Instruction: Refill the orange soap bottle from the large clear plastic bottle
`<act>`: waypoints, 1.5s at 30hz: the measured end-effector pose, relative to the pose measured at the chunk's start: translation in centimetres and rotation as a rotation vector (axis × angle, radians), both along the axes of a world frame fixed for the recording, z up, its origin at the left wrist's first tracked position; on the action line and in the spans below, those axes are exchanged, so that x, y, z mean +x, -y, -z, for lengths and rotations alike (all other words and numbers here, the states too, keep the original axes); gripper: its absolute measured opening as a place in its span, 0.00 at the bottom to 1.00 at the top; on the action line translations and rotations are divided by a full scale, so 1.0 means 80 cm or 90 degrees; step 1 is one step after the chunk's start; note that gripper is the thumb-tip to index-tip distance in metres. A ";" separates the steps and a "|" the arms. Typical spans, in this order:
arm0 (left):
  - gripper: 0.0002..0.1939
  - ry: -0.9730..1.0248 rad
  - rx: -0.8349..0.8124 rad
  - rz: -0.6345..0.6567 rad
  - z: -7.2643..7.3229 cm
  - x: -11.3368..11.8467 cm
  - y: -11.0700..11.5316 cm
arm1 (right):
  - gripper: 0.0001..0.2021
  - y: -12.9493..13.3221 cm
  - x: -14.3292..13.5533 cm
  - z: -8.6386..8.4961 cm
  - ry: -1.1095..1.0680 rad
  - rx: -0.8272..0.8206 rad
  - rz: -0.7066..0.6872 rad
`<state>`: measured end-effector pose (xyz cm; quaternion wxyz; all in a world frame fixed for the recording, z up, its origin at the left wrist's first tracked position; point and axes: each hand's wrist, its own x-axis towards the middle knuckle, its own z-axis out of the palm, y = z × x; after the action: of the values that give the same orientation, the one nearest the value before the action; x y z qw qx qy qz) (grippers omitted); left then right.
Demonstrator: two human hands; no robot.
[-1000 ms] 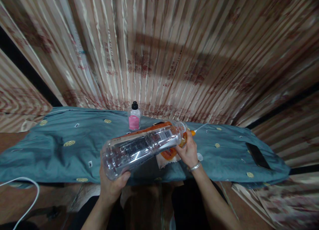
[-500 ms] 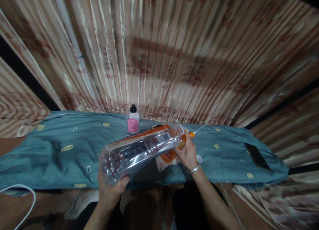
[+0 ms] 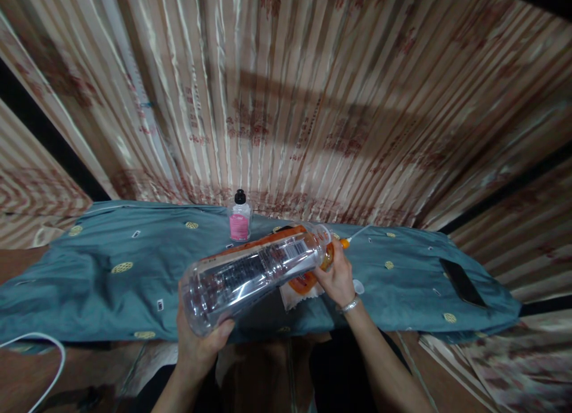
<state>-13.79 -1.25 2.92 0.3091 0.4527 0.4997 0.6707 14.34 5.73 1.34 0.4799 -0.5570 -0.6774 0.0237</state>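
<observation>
My left hand (image 3: 201, 341) is closed around the base of a large clear plastic bottle (image 3: 250, 282) with an orange label. The bottle is tilted on its side, its mouth pointing right and slightly up. At that mouth, my right hand (image 3: 338, 276) is closed on a small amber bottle (image 3: 329, 257). An orange tip (image 3: 344, 243) with a thin white nozzle shows beyond my fingers. Whether the two bottles touch is hidden by the hand. Under the large bottle lies an orange and white packet (image 3: 297, 294) with a serrated edge. A small whitish cap (image 3: 358, 286) rests beside my right wrist.
A teal patterned cloth (image 3: 111, 300) covers the surface. Toward the back stands a small bottle with a black cap and pink label (image 3: 240, 225). A dark phone (image 3: 462, 282) lies at the right. A white cable (image 3: 62, 359) loops at lower left. A striped curtain (image 3: 286, 103) hangs behind.
Hardly anything differs. Both hands keep their hold, and the view has shifted very slightly.
</observation>
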 end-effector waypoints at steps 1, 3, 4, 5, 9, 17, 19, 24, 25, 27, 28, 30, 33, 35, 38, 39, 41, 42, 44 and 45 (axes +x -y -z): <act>0.45 0.002 0.002 -0.001 -0.003 0.000 0.000 | 0.34 0.000 0.000 0.000 0.001 0.000 -0.002; 0.45 0.007 0.008 0.007 -0.008 0.001 0.000 | 0.34 0.000 0.000 0.000 0.005 0.003 -0.006; 0.45 0.008 0.010 0.012 -0.010 0.001 0.001 | 0.34 0.000 0.000 0.000 0.007 0.006 -0.007; 0.44 0.007 0.010 0.015 -0.012 0.001 0.001 | 0.33 -0.001 0.000 0.000 0.009 0.009 -0.009; 0.43 0.014 0.014 0.026 -0.013 0.002 0.000 | 0.33 -0.001 0.000 0.002 0.014 0.021 -0.007; 0.43 -0.018 0.021 0.019 -0.002 -0.005 -0.001 | 0.31 -0.001 0.000 0.000 0.009 0.011 -0.007; 0.43 -0.011 0.017 0.022 -0.004 -0.004 -0.002 | 0.30 -0.001 0.000 0.000 0.005 0.009 -0.009; 0.44 -0.002 0.015 0.020 -0.010 -0.001 -0.001 | 0.30 -0.001 0.000 -0.001 0.009 0.012 -0.006; 0.44 -0.007 0.016 0.019 -0.011 -0.002 -0.001 | 0.30 0.000 0.000 -0.001 0.011 0.013 -0.006; 0.44 -0.016 0.019 0.022 -0.011 -0.003 -0.001 | 0.30 0.000 0.000 -0.001 0.014 0.014 -0.008; 0.44 -0.018 0.017 0.022 -0.010 -0.003 -0.001 | 0.30 0.001 0.000 -0.002 0.014 0.013 -0.010; 0.45 -0.019 0.010 0.016 -0.008 -0.004 -0.001 | 0.29 0.002 0.000 -0.003 0.014 0.011 -0.016; 0.45 -0.014 0.002 0.005 -0.001 -0.005 0.000 | 0.28 0.002 0.000 -0.003 0.012 0.008 -0.021; 0.44 -0.014 0.013 0.010 0.004 -0.006 0.001 | 0.29 0.002 -0.001 -0.003 0.009 0.009 -0.018; 0.42 -0.022 0.029 0.009 0.005 -0.005 0.000 | 0.29 0.001 -0.001 -0.002 0.007 0.008 -0.012; 0.43 -0.026 0.029 0.008 0.004 -0.005 0.000 | 0.29 0.001 0.000 -0.001 0.007 0.007 -0.011; 0.42 -0.033 0.028 0.004 0.000 -0.004 -0.001 | 0.29 0.001 0.000 -0.001 0.005 0.005 -0.011; 0.42 -0.034 0.029 0.004 -0.002 -0.003 -0.001 | 0.30 0.001 0.000 0.000 0.003 0.005 -0.011; 0.43 -0.033 0.034 0.008 -0.006 -0.002 -0.001 | 0.30 0.001 -0.001 -0.001 -0.002 0.006 -0.012; 0.43 -0.031 0.035 0.011 -0.007 -0.002 -0.001 | 0.30 0.001 -0.001 -0.001 -0.003 0.005 -0.012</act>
<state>-13.97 -1.20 3.45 0.2904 0.4817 0.4845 0.6700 14.28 5.66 1.41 0.4835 -0.5484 -0.6817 0.0267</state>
